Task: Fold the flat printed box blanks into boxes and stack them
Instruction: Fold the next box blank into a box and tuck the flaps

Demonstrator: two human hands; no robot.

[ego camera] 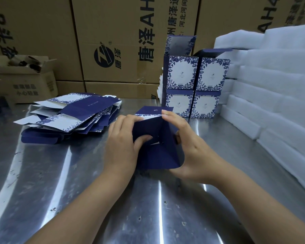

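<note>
Honestly, this half-folded navy-blue cardboard box (155,155), just in front of the stack of finished blue-floral boxes (195,88), looks light and easily creased; left hand (120,147) and right hand (192,152) both grip its walls, best near folds.

Between your left hand (121,145) and right hand (190,148), near centre on the steel desk (77,191), sits the half-folded navy card box (155,154). The flat printed box blanks (74,111) pile far left. Four folded printed boxes (195,88) stand far right, two on two, with white foam slabs (271,85) just right of them and brown cartons (113,41) behind.
</note>
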